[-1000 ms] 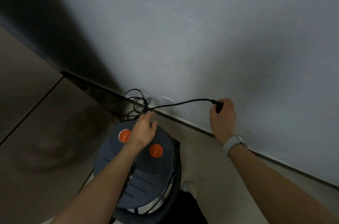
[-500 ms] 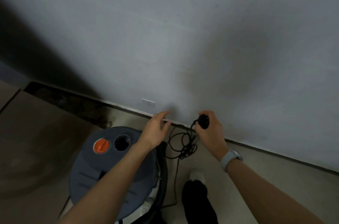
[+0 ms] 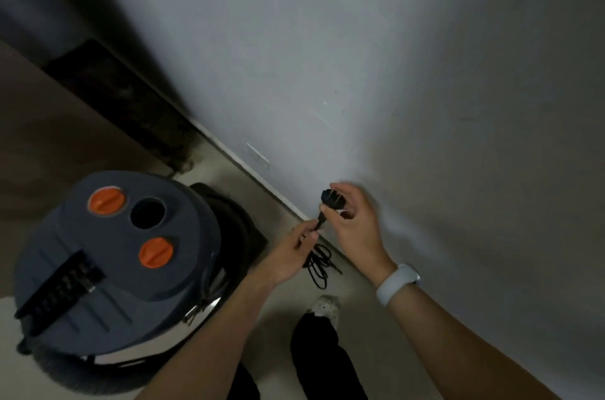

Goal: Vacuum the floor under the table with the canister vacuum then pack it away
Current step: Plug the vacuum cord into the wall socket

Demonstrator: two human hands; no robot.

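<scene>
Two hands: we are pinching the plug in our right hand, our left hand pinching the cord, centre frame.
Canister vacuum: sitting lower left.
Technique: we are aiming for even, untwisted loops.

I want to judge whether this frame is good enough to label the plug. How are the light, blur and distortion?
Head view: dim, uneven light, with deep shadow in the upper left corner; the wall is brighter mid-frame. The plug in the right hand is soft with motion blur, its prongs barely readable. The left hand pinches the cord. Wide-angle bending skews the wall's base line.
</scene>
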